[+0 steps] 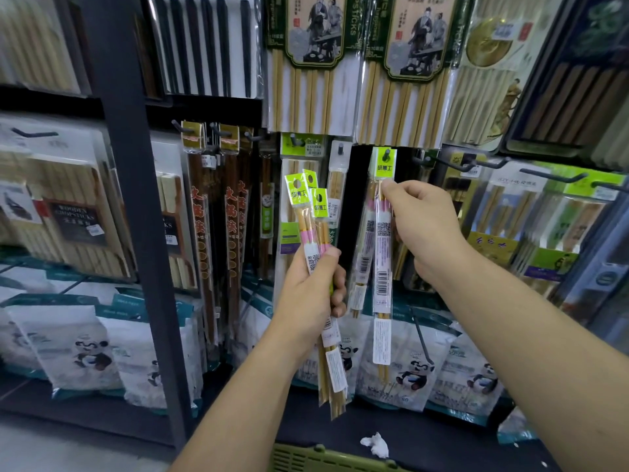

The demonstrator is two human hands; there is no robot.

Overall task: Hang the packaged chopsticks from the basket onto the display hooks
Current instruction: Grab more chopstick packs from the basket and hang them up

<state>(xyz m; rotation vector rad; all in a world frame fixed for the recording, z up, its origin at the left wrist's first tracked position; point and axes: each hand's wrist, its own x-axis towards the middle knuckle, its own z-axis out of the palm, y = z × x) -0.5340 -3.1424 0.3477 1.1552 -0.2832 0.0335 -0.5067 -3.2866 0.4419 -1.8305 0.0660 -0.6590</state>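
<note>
Trouble could come if the right hand [420, 226], pinching the pack [383, 253] on the hook [387, 153], tugs it off. The left hand [308, 287] grips spare packs [299, 199]; one may slip.

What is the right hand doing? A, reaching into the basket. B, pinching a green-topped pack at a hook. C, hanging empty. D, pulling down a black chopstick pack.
B: the right hand pinches the green-topped pack just under its header, which sits on a hook, while the left hand grips spare packs.
</note>
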